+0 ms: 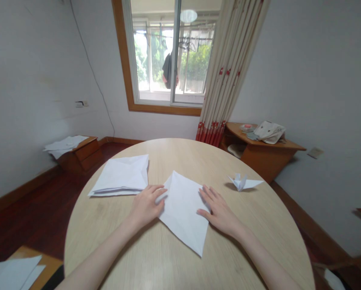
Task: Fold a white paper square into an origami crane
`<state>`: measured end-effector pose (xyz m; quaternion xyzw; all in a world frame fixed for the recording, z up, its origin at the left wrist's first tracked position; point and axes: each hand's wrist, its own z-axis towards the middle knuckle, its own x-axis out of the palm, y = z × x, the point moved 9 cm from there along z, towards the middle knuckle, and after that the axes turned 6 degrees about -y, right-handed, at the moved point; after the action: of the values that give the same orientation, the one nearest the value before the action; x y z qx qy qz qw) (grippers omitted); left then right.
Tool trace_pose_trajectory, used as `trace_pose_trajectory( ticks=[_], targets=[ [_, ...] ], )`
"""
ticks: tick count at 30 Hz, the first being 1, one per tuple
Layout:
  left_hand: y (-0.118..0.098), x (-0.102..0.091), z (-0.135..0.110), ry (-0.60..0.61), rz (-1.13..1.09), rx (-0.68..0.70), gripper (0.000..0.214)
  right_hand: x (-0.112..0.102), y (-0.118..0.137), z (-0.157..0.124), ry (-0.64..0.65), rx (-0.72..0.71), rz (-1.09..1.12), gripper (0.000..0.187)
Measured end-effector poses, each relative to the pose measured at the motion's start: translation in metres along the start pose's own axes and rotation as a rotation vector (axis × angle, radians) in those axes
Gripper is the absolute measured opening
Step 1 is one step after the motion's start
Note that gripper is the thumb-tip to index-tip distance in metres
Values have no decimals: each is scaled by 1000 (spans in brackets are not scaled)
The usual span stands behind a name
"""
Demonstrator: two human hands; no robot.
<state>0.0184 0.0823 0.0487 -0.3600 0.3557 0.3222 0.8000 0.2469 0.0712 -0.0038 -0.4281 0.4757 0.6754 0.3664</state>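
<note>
A white sheet of paper (183, 209) with creases lies turned like a diamond on the round wooden table (165, 262), its points facing away and toward me. At its left corner, my left hand (148, 205) has its fingers and thumb closed about the paper's edge, and a small bit of white shows between them. My right hand (218, 209) rests on the paper's right side with fingers spread and the thumb apart. Left of the sheet sits a stack of creased white paper (123, 173). A folded paper crane (242, 183) stands to the right, apart from my right hand.
A small cabinet (85, 155) with papers on it is at the left wall. Behind the table on the right, a corner desk (265, 157) bears a cloth bag (269, 132). More paper sheets (14, 272) lie at the lower left. A window and curtain (229, 72) are ahead.
</note>
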Motion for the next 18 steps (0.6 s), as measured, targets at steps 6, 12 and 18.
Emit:
trace_pose_trajectory(
  ticks=[6, 12, 18],
  targets=[
    [7, 14, -1, 58, -69, -26, 28, 7, -10, 1, -22, -20, 124, 74],
    [11, 8, 2, 87, -69, -132, 33, 8, -14, 5, -44, -55, 162, 71],
    [18, 9, 3, 102, -126, -157, 29, 7, -22, 7, -85, -68, 143, 64]
  ],
)
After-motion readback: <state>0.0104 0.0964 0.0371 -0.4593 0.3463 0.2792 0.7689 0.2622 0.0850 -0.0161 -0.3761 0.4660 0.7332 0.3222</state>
